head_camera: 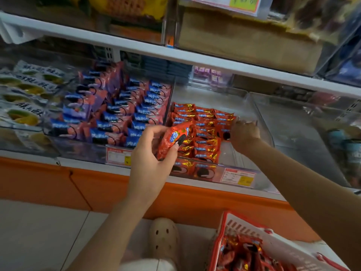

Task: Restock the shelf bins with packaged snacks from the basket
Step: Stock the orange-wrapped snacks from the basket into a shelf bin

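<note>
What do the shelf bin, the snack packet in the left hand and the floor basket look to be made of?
Shelf bin: clear rigid plastic, glossy; the shelf shows through its walls.
Snack packet, held in the left hand: thin red foil-like film, crinkled with bright glints; possibly metallised plastic.
Basket: moulded plastic, red rim with whitish slotted walls, matte to semi-gloss.

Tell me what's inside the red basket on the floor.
The red basket holds a loose pile of red snack packs, the same kind as in the left hand. What lies under the pile, and how deep it goes, is covered.
</note>
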